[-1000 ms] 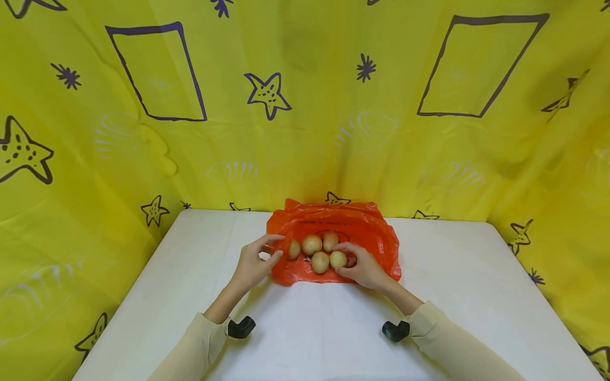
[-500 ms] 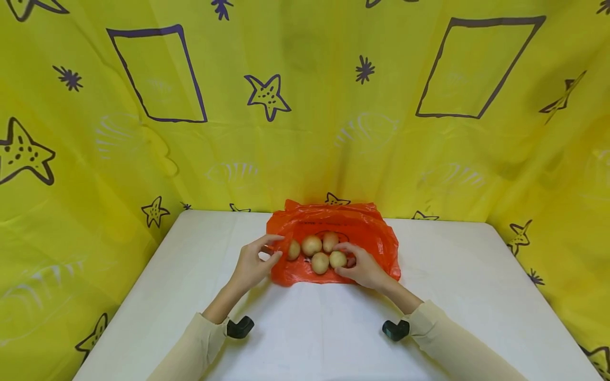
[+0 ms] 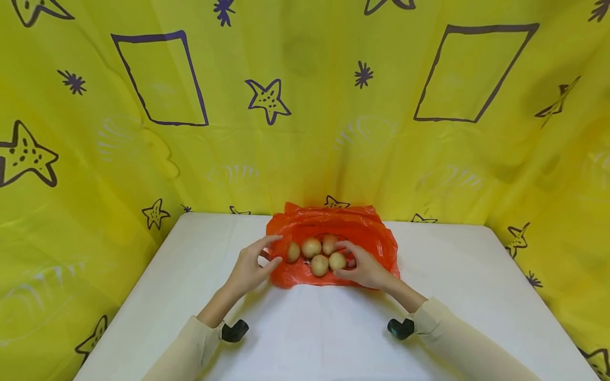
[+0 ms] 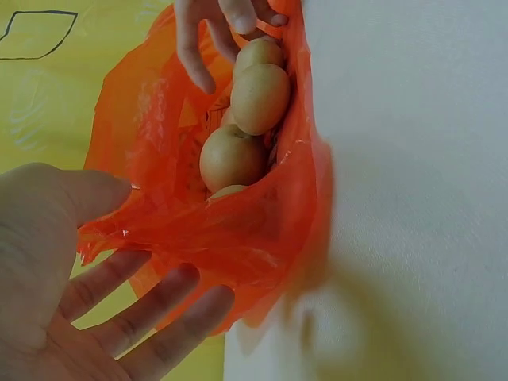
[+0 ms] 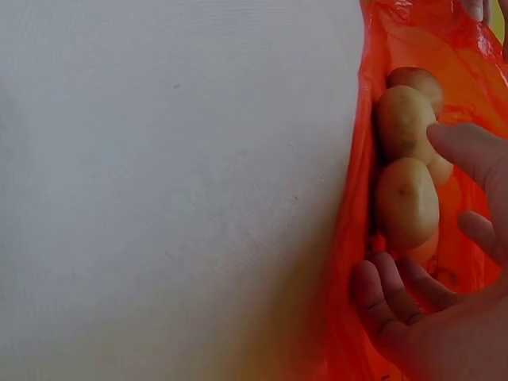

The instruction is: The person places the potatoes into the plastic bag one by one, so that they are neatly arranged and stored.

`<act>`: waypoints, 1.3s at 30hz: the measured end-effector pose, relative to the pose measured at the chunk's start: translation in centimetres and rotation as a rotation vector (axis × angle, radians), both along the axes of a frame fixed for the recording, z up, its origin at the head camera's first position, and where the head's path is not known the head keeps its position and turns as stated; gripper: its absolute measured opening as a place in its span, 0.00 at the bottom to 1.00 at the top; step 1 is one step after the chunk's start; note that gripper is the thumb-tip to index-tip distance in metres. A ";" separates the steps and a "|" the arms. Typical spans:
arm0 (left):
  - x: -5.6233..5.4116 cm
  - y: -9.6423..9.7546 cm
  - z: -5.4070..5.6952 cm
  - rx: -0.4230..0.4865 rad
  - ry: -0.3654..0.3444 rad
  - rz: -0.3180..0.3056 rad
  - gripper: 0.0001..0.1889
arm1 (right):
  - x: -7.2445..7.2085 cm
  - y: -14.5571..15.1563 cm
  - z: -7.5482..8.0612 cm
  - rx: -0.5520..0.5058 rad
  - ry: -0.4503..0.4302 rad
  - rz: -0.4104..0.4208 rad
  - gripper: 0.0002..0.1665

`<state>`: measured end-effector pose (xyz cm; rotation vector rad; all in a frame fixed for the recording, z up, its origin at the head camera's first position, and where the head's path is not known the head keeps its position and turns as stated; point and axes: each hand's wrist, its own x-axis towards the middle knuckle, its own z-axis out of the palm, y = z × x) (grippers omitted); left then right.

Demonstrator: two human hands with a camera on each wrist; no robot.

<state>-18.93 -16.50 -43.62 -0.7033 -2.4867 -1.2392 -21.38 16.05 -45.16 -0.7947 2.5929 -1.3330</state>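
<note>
A crumpled red plastic bag (image 3: 381,241) lies with its mouth spread toward me at the table's back edge. Inside are several round tan items (image 3: 320,265), like potatoes or pears; which kind, I cannot tell. At the bag's left side, my left hand (image 3: 251,264) has thumb and fingers spread apart. The left wrist view has these loose fingers (image 4: 163,305) right at the bag's edge; whether they touch it is unclear. My right hand (image 3: 364,267) reaches over the bag's right part, fingers loosely bent around a gap beside the front-right tan item (image 5: 406,202), without gripping it.
The bag rests on a white table (image 3: 329,333). Behind and on both sides hangs a yellow curtain (image 3: 305,132) with starfish drawings. Each wrist carries a black camera, one on the left (image 3: 234,331) and one on the right (image 3: 401,329).
The head view has tilted up slightly. My wrists have drawn a little apart, the left one leftward and the right one rightward. The bag and the tan items keep their arrangement.
</note>
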 end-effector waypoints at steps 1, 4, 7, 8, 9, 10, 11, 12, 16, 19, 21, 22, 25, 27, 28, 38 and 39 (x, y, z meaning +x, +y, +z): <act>0.0 -0.1 0.0 -0.010 0.006 0.000 0.26 | 0.0 0.0 0.1 0.007 0.002 0.004 0.39; 0.1 -0.2 0.1 -0.041 0.031 0.017 0.30 | 0.0 -0.1 0.6 0.019 0.010 0.019 0.44; 0.2 -0.2 0.4 -0.072 0.051 0.046 0.35 | 0.3 -0.4 1.2 0.034 0.025 0.029 0.48; 0.2 -0.3 0.5 -0.080 0.054 0.055 0.36 | 0.4 -0.4 1.4 0.041 0.033 0.029 0.49; 0.2 -0.3 0.5 -0.089 0.052 0.066 0.37 | 0.4 -0.5 1.6 0.048 0.045 0.030 0.49; 0.3 -0.3 0.7 -0.101 0.047 0.076 0.38 | 0.5 -0.5 1.8 0.056 0.060 0.029 0.50; 0.2 -0.3 0.7 -0.109 0.044 0.083 0.39 | 0.6 -0.5 2.1 0.062 0.071 0.025 0.50; 0.2 -0.3 0.8 -0.116 0.042 0.090 0.39 | 0.7 -0.5 2.3 0.061 0.076 0.023 0.50; 0.1 -0.3 1.2 -0.137 0.031 0.105 0.41 | 1.1 -0.3 3.5 0.040 0.091 0.032 0.50; 0.1 -0.5 1.7 -0.142 0.025 0.097 0.41 | 1.5 -0.1 4.5 0.030 0.101 0.046 0.50; 0.1 -0.5 2.3 -0.141 0.026 0.088 0.42 | 1.6 -0.1 5.2 0.034 0.130 0.058 0.51; 0.0 -0.6 2.6 -0.140 0.029 0.083 0.42 | 1.6 -0.1 5.4 0.036 0.145 0.064 0.51; -0.1 -0.6 3.6 -0.136 0.040 0.077 0.43 | 1.8 -0.2 6.3 0.037 0.173 0.081 0.52; -0.2 -0.5 4.1 -0.134 0.050 0.076 0.43 | 1.9 -0.2 6.9 0.031 0.175 0.086 0.52; -0.3 -0.5 4.3 -0.135 0.055 0.077 0.43 | 1.9 -0.3 7.2 0.028 0.175 0.087 0.52; -0.3 -0.5 5.3 -0.177 0.085 0.095 0.42 | 2.4 -0.2 8.3 0.040 0.255 0.085 0.51; -0.3 -0.6 5.4 -0.195 0.086 0.106 0.43 | 2.4 -0.1 8.3 0.060 0.302 0.079 0.51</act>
